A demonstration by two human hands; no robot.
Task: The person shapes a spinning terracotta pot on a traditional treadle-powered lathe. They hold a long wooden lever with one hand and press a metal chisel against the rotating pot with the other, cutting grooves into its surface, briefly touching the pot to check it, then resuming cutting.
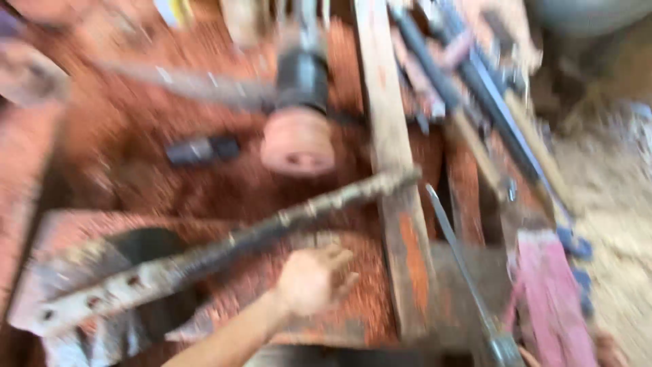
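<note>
We look down, through heavy motion blur, at a workshop surface (204, 197) coated in reddish sawdust. Our left hand (314, 278) reaches in from the bottom of the view, forearm angled up from the lower left. Its grip is apart: the fingers (337, 259) are spread loosely and clamp nothing. The hand hovers just below a long, dust-caked metal bar (224, 248) that runs diagonally from the lower left, where bolt holes show along it, up to the right. We cannot tell whether the fingertips touch the bar or the sawdust under it.

Beyond the bar, near the middle of the view, a round pinkish wooden piece (297, 141) sits at the end of a dark cylindrical machine part (301, 76). A small dark block (202, 149) lies to its left. A weathered wooden plank (396, 170) runs from top to bottom just right of centre. A slim metal blade (458, 261) slants down toward the lower right corner, beside a pink cloth (553, 299). Only a blurred edge of what may be our right hand (610, 350) shows at the bottom right, so we cannot tell its grip. Dark rods (489, 88) lie at the upper right.
</note>
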